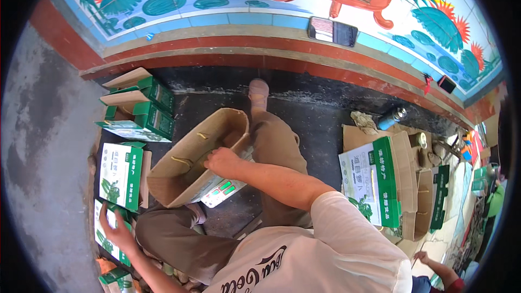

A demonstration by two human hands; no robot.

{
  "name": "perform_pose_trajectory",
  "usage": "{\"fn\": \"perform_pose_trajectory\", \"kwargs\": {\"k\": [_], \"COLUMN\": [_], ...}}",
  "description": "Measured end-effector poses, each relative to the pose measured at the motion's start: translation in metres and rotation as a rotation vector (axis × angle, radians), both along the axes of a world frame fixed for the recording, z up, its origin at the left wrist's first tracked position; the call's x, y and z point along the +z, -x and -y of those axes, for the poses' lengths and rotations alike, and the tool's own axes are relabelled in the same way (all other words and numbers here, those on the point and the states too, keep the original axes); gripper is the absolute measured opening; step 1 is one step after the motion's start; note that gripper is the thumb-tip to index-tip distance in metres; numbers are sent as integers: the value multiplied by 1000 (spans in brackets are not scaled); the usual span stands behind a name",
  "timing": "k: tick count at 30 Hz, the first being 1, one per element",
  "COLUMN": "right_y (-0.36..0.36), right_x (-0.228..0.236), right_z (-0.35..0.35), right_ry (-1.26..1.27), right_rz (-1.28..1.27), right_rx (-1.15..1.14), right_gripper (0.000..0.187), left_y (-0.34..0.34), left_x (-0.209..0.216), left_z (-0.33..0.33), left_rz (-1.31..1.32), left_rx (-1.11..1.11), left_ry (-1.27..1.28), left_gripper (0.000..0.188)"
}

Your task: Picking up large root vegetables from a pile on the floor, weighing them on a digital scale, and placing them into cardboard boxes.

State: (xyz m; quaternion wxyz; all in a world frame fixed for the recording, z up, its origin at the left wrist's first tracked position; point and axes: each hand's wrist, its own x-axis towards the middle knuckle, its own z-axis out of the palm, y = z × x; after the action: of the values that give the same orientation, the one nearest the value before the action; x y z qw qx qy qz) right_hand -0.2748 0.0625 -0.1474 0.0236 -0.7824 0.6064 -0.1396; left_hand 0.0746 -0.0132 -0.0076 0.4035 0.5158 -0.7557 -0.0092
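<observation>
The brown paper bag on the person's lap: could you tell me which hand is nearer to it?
Right. The right hand rests on the brown paper bag at its opening; the left hand is down on a green-and-white box, apart from it.

Right hand (221, 161) fingertips hidden behind brown paper bag (190, 154) rim. White-green box (220, 190) mostly hidden inside bag. Green carton (116, 281) cut off by lower edge. Bystander's hand (422, 258) partly cropped.

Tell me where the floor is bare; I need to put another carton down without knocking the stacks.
Bare dark floor lies between the outstretched leg and the stacked cartons on the right. The grey ground left of the green boxes is also open. It is crowded around the left hand and around the brown paper bag by the right hand.
</observation>
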Motion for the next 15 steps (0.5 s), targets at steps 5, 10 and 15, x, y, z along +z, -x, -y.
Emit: {"fn": "perform_pose_trajectory", "kwargs": {"k": [5,10,15], "right_y": [6,-7,2], "right_x": [6,12,3], "right_z": [-5,1,-5], "right_ry": [-39,-52,-49], "right_rz": [-27,-25,-37], "right_rx": [-39,0,-38], "right_gripper": [11,10,11], "left_y": [-120,-214,-182], "left_x": [-108,-267,-307], "left_z": [-11,-71,-66], "left_rz": [167,1077,1013], "left_rx": [265,-57,-121], "left_ry": [-354,182,125], "left_gripper": [35,44,45]}}
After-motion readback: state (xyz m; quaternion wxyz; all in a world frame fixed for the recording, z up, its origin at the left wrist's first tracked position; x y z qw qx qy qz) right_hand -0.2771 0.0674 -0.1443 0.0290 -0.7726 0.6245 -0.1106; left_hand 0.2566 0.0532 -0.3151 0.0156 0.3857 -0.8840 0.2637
